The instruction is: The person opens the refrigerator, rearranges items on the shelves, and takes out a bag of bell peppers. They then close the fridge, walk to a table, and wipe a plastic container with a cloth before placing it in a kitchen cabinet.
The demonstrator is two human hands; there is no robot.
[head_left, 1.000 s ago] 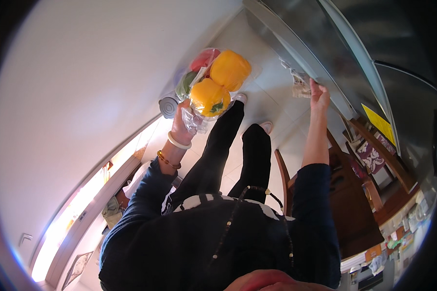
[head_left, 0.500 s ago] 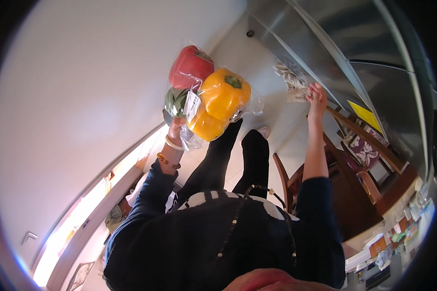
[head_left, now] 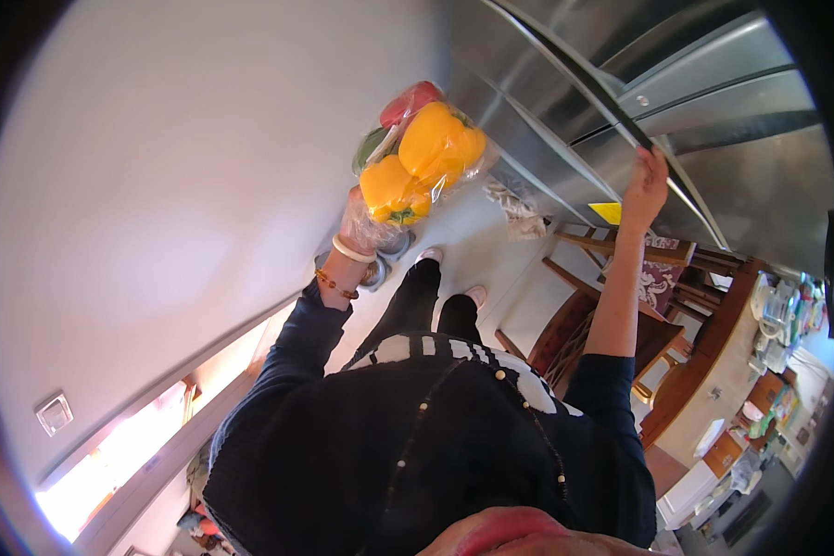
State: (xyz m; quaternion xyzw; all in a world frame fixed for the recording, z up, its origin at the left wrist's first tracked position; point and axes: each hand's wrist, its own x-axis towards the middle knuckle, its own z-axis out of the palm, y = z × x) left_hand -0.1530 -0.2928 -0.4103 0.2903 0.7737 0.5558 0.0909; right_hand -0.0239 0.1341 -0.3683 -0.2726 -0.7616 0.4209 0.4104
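My left hand (head_left: 360,218) is closed around the gathered end of a clear plastic bag (head_left: 480,165) and holds it out in front of me. Through the film I see two yellow bell peppers (head_left: 440,144), a red pepper (head_left: 408,104) behind them and a green vegetable (head_left: 371,148), partly hidden at the left. At the right, my right hand (head_left: 646,193) has its fingers curled over the long metal edge of a steel refrigerator door (head_left: 565,65). The bag hangs apart from the refrigerator front.
A pale wall (head_left: 195,185) runs along my left, with a switch plate (head_left: 54,413) low on it. Wooden chairs (head_left: 565,334) stand below my right arm, beside a cluttered counter (head_left: 713,398). Grey round items (head_left: 394,248) sit on the floor beyond my left wrist.
My right hand has moved from hanging loose before the refrigerator to its door edge. I have turned and come closer to the refrigerator, and the bagged peppers have shifted right.
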